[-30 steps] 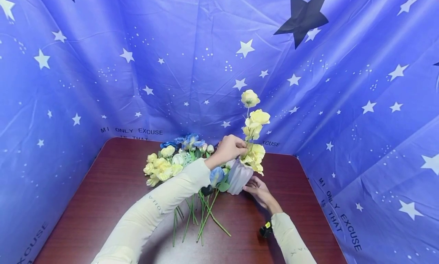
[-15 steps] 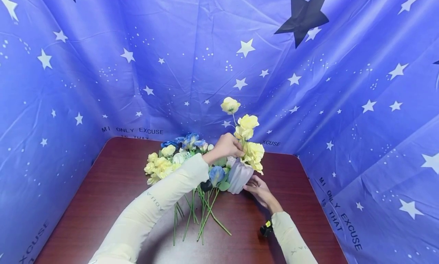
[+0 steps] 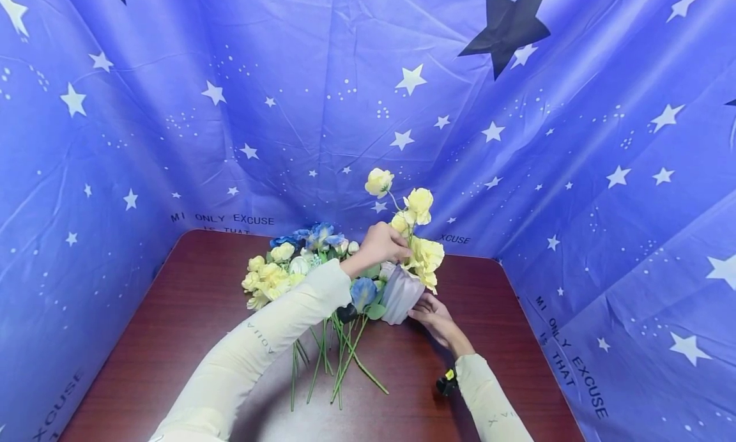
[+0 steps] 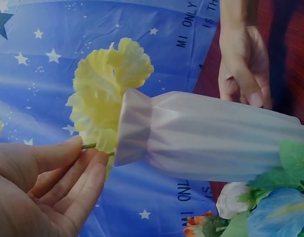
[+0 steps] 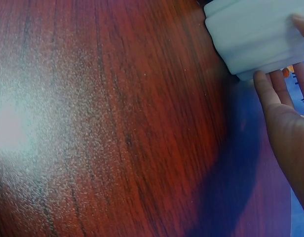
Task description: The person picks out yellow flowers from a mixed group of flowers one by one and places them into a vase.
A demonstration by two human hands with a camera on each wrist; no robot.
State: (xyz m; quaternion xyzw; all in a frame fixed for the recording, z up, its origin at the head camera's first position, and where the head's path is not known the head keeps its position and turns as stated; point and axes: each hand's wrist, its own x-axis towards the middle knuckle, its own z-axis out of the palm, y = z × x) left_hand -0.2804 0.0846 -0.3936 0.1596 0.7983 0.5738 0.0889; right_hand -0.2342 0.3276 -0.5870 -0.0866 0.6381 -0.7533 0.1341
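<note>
Between thumb and fingers, my left hand (image 3: 379, 247) pinches the green stem of a yellow flower (image 3: 418, 204), whose blooms rise above the hand. In the left wrist view, the pinched stem (image 4: 89, 146) is right by the mouth of a pale, pleated vase (image 4: 191, 136). A ruffled yellow bloom (image 4: 105, 86) leans out past the vase's rim. My right hand (image 3: 438, 320) grips the vase low on its right side; in the right wrist view its thumb and fingers lie on different sides of the vase. How far the stem goes inside the vase is hidden.
Left of the vase lies a pile of artificial flowers, with yellow blooms (image 3: 270, 282), blue blooms (image 3: 319, 236) and a blue iris-like bloom (image 3: 363, 294). Their green stems (image 3: 339, 372) point toward the table's near side. A star-printed blue cloth (image 3: 322, 110) surrounds the brown table (image 3: 489, 378).
The yellow flower's top blooms have swung left and downward, mostly in the first half second. My left hand has shifted slightly left. The right hand and the vase look almost still.
</note>
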